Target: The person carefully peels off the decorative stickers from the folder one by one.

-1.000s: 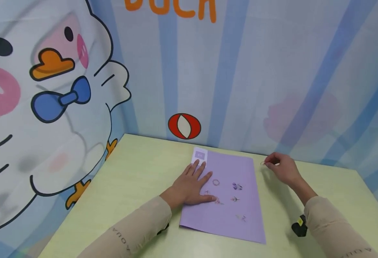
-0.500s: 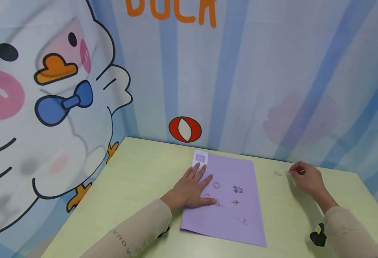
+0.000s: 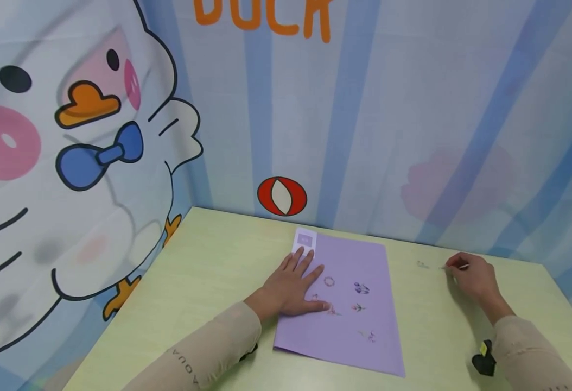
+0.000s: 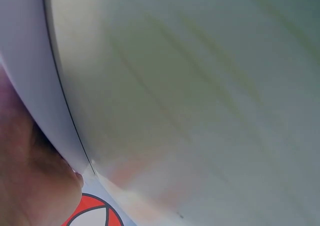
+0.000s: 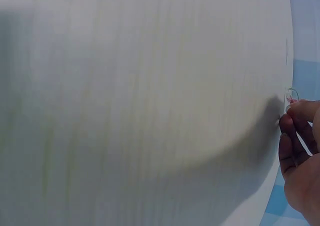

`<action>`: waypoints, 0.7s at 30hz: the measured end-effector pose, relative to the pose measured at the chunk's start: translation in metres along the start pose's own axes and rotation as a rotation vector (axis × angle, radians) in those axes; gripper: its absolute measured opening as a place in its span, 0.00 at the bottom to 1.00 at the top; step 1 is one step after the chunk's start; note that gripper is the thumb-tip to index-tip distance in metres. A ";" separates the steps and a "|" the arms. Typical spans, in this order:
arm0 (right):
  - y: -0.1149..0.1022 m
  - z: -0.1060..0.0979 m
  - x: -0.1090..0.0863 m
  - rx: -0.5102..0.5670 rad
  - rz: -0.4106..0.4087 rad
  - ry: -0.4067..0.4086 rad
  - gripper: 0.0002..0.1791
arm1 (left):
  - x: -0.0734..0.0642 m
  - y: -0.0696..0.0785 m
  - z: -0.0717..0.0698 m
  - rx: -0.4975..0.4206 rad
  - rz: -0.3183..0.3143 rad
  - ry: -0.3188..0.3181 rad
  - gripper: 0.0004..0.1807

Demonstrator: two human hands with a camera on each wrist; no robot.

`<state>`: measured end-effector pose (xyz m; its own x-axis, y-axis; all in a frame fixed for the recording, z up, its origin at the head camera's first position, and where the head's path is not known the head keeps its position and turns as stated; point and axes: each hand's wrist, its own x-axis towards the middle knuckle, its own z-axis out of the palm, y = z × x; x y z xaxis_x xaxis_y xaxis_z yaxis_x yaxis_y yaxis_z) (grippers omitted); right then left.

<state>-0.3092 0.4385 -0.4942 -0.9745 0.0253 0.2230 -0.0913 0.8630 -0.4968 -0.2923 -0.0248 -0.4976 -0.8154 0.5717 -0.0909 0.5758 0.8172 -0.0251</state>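
Note:
My left hand rests with spread fingers on a purple paper sheet, over the lower edge of a white label. Small flower prints or stickers and a wreath show on the sheet. To the right of it, my right hand pinches a small, thin clear piece with green and pink marks, probably a sticker, between thumb and finger. On the table left of those fingertips lies another small faintly printed piece. In the left wrist view, part of my left hand shows beside the sheet.
The pale yellow table meets a printed cloth backdrop at its back and left. A black wrist device with a yellow patch sits under my right sleeve.
My right hand has moved right and slightly nearer, away from the sheet, still pinching the small piece. The faintly printed piece on the table has come into view. My left hand stays put.

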 end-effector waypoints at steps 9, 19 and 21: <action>0.003 -0.004 -0.001 -0.056 -0.003 -0.062 0.09 | 0.000 0.000 -0.001 0.000 0.000 -0.004 0.54; 0.003 -0.001 0.000 -0.046 0.001 -0.027 0.06 | -0.001 0.000 -0.002 0.004 0.001 0.006 0.54; 0.003 -0.001 -0.001 -0.045 0.013 -0.019 0.06 | -0.001 0.000 -0.003 0.004 0.004 0.011 0.54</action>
<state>-0.3084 0.4414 -0.4949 -0.9792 0.0277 0.2008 -0.0697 0.8843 -0.4617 -0.2911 -0.0250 -0.4950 -0.8139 0.5753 -0.0805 0.5789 0.8149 -0.0286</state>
